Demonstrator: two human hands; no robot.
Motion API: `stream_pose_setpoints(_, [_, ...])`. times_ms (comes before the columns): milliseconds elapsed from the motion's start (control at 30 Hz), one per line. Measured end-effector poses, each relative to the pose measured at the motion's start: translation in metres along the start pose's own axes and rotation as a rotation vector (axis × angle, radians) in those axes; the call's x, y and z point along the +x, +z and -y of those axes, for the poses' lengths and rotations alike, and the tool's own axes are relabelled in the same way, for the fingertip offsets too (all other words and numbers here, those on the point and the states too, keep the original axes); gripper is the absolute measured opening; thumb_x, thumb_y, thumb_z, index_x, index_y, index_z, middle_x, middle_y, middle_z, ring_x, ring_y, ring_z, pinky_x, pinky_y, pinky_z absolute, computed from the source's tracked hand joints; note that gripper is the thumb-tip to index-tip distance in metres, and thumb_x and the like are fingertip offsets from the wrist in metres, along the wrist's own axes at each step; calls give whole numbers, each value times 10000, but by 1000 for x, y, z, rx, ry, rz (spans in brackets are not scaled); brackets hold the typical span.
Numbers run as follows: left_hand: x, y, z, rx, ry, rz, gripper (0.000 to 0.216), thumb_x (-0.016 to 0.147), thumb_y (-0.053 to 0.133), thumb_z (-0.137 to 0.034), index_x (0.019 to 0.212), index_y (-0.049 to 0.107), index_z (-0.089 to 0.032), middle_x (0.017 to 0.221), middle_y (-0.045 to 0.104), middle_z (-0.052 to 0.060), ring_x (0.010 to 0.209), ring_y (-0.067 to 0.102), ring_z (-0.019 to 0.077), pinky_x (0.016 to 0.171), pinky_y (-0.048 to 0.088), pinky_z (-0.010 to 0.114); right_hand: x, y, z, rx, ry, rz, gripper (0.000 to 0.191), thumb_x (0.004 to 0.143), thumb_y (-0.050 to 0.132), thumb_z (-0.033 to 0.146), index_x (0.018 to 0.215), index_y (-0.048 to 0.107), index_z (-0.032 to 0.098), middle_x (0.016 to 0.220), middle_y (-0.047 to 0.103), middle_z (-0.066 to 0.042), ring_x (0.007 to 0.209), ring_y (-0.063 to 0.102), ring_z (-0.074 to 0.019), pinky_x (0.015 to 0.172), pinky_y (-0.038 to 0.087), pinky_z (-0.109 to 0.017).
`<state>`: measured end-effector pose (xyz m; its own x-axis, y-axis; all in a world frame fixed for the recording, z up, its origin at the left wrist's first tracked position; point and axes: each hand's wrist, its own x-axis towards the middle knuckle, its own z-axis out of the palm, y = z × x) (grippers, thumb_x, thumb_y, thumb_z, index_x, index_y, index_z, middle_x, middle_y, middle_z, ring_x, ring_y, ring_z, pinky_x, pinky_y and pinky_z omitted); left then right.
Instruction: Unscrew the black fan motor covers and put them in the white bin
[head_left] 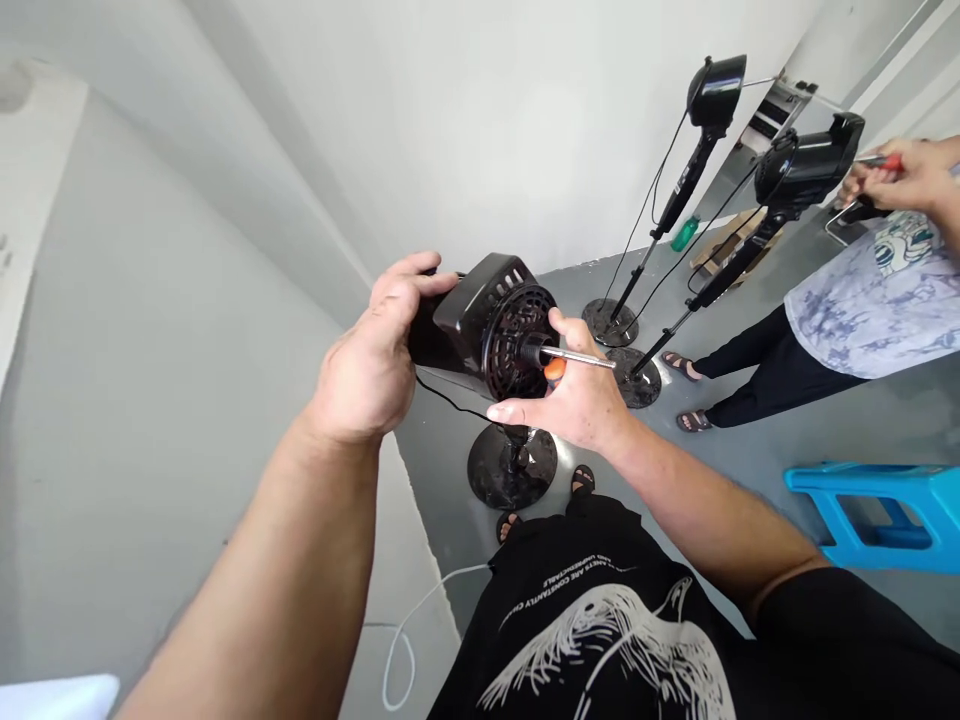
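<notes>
A black fan motor housing [484,315] is tilted at chest height, its slotted round front facing right. A threaded metal shaft [581,357] sticks out of its middle through a dark collar. My left hand [382,345] is closed around the back of the housing. At the front, my right hand [581,395] has its thumb and finger curled about the rim, and a small orange object [554,372] shows in its grasp, mostly hidden. Beneath the housing stands a round black base [512,468], near my sandalled feet. A thin black cord hangs below the housing.
Two more black fan stands, a nearer one [806,170] and a farther one [716,92], rise on the right. Beside them a co-worker's hand [911,175] holds a red-handled tool. A blue stool [877,515] stands at right; a green bottle [685,234] is by the wall.
</notes>
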<state>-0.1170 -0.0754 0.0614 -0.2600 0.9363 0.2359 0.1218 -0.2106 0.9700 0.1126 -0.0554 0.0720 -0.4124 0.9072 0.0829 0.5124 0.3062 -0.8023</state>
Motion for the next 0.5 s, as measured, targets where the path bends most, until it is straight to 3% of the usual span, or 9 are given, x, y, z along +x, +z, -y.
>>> stream_pose_setpoints(133, [2,3,-3,-66,-22,29,432,998,473,-589,1156,748,-297,1678,484,52,1551,476,384,1270,457,580,-1,-1,-4,-11,40,20,1326,559,925,754,1592,281,228,1595,492,-234,1267,703,-356,1048,656,-595])
stream_pose_setpoints(267, [6,5,-3,-84,-15,1,388,1008,487,-497,1181,756,-278,1665,503,57,1597,413,350,1344,326,587,6,-3,-2,-102,-17,0,1403,469,999,638,1611,301,214,1650,434,-225,1537,484,-433,1271,457,-691])
stream_pose_setpoints(333, [9,4,-1,-35,19,-15,377,1006,511,-480,1184,756,-256,1628,539,78,1627,359,349,1371,248,598,8,-1,0,-151,-46,-17,1382,483,1003,599,1623,333,199,1654,426,-222,1572,432,-446,1317,390,-700])
stream_pose_setpoints(500, [9,-5,8,106,89,-21,390,991,514,-506,1185,727,-242,1580,566,116,1612,372,381,1325,345,614,6,19,0,-233,-56,-53,1173,651,932,516,1641,394,187,1531,530,-208,1475,524,-426,1209,527,-678])
